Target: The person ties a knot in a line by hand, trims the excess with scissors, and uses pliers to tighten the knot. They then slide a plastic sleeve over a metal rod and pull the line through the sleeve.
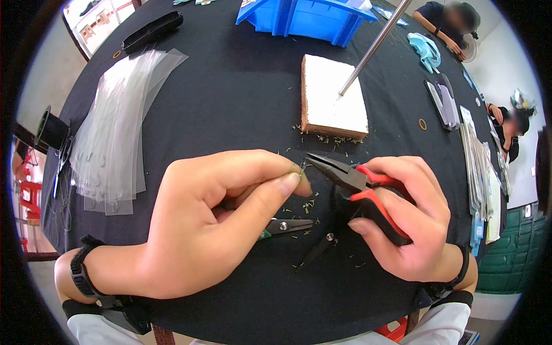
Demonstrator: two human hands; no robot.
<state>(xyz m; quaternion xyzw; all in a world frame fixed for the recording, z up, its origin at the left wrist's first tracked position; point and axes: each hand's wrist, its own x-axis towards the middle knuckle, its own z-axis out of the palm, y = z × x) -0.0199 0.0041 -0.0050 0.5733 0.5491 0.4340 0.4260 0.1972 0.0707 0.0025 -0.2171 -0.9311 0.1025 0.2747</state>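
My left hand (224, 213) is closed in a pinch, thumb against forefinger, on a tiny, thin greenish piece (301, 171) whose kind I cannot make out. Wrapped in my right hand (411, 218) are needle-nose pliers (351, 179) with red and black handles. Their tip points left and sits right beside the pinched piece; whether it touches is too small to tell. Below my left fingers lies a small cutting tool (284, 226), its handle partly hidden by the hand. Another dark tool (317, 250) lies on the black cloth, with small greenish clippings (310, 204) around it.
A white-topped block (333, 98) stands ahead, crossed by a metal rod (374, 49). Behind it is a blue bin (310, 23). Clear plastic sleeves (118, 132) and a black spool (50, 127) lie left. A stapler (443, 105) and packets (477, 167) lie right. Two people sit beyond.
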